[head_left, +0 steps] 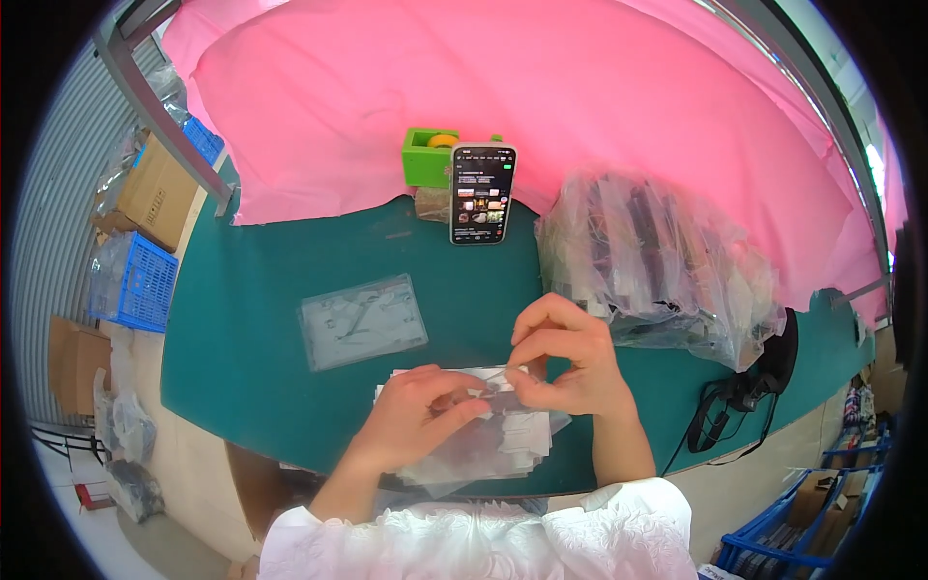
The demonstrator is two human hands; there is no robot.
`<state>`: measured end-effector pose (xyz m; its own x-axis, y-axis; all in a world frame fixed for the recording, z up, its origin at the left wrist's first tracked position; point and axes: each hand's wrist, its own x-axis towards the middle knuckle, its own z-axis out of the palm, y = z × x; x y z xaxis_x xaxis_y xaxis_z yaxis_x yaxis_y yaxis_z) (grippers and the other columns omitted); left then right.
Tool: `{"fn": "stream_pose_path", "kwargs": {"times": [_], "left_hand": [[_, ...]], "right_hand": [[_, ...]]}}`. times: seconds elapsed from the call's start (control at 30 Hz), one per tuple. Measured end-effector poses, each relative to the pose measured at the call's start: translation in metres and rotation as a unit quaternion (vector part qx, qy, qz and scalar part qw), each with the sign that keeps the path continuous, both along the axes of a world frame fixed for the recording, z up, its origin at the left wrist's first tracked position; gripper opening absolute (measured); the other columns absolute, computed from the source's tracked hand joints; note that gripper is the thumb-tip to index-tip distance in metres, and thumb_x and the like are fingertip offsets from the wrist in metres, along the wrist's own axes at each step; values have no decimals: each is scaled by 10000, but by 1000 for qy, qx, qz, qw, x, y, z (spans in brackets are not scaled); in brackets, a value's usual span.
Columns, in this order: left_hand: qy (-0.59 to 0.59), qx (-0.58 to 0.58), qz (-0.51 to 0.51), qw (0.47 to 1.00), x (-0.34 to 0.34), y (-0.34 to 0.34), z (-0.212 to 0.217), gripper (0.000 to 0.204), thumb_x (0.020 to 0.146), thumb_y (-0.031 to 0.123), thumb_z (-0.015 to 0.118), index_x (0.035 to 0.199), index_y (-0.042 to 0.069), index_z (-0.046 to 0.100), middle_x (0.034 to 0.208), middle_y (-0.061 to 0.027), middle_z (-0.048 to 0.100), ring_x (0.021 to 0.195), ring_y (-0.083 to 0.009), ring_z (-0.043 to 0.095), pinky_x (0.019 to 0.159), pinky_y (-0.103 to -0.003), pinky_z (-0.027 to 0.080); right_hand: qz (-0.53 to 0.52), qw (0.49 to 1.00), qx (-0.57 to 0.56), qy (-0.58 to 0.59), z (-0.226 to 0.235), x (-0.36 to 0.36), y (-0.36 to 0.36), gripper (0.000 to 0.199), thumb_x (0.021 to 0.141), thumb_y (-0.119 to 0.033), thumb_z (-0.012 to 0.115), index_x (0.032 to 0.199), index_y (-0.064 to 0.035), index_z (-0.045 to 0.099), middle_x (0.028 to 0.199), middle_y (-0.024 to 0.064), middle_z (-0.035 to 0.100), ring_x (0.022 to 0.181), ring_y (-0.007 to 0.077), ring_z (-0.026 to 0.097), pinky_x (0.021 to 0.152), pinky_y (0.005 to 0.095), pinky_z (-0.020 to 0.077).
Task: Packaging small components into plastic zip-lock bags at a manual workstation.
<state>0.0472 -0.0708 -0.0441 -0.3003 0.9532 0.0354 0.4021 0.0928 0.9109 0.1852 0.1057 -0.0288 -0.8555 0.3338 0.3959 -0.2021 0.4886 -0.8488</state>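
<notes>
Thumb and fingers of my left hand are closed in a pinch at a small clear plastic piece. My right hand pinches the piece's other side between thumb and forefinger, its other fingers curled above. The piece looks like thin film or a small bag, but its exact kind is hard to make out. Beneath both hands lies a loose pile of white paper sheets and clear plastic sleeves at the table's near edge. Left of the pile, a flat stack of clear plastic sleeves rests on the green table.
A phone with a lit screen leans by a green tape dispenser. A large clear bag of dark and pale packets fills the right side, near a black strap with cable. Pink cloth hangs behind. Blue crates stand left.
</notes>
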Motion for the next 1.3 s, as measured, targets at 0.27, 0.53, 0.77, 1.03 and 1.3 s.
{"fn": "stream_pose_path", "kwargs": {"times": [0.27, 0.53, 0.77, 1.03, 1.3], "left_hand": [[-35, -14, -45, 998, -3, -7, -15, 190, 899, 220, 645, 955, 64, 737, 707, -86, 641, 684, -220, 594, 638, -336, 472], [-31, -30, -74, 996, -6, -11, -17, 199, 924, 220, 624, 980, 61, 730, 723, -92, 660, 673, -206, 615, 628, -326, 482], [-54, -60, -48, 996, -5, -10, -7, 172, 926, 132, 607, 1013, 68, 741, 745, -54, 690, 649, -140, 654, 623, -284, 500], [-87, -92, -61, 990, -7, -13, -1, 180, 933, 129, 598, 1025, 69, 739, 737, -39, 684, 647, -147, 655, 613, -297, 497], [-58, 9, -122, 991, -15, -18, -14, 213, 930, 122, 590, 1090, 74, 722, 712, -22, 664, 622, -148, 608, 603, -285, 476]], "right_hand": [[8, 999, 24, 25, -3, -2, 3, 133, 633, 21, 758, 739, -42, 708, 914, 52, 584, 630, 82, 564, 488, 198, 433], [-15, 1000, 18, 17, 0, 1, 8, 138, 616, 30, 748, 729, -38, 705, 910, 50, 580, 613, 72, 553, 483, 195, 436], [-41, 999, -6, 13, 5, 9, 17, 134, 609, 35, 734, 722, -28, 699, 910, 58, 573, 607, 72, 546, 488, 200, 432], [-54, 998, -8, 44, 8, 12, 19, 106, 613, 32, 713, 703, -10, 680, 901, 71, 561, 571, 74, 544, 499, 205, 419], [-66, 997, -2, 37, 11, 15, 23, 109, 596, 13, 712, 696, -11, 676, 892, 75, 554, 548, 86, 547, 528, 211, 434]]}}
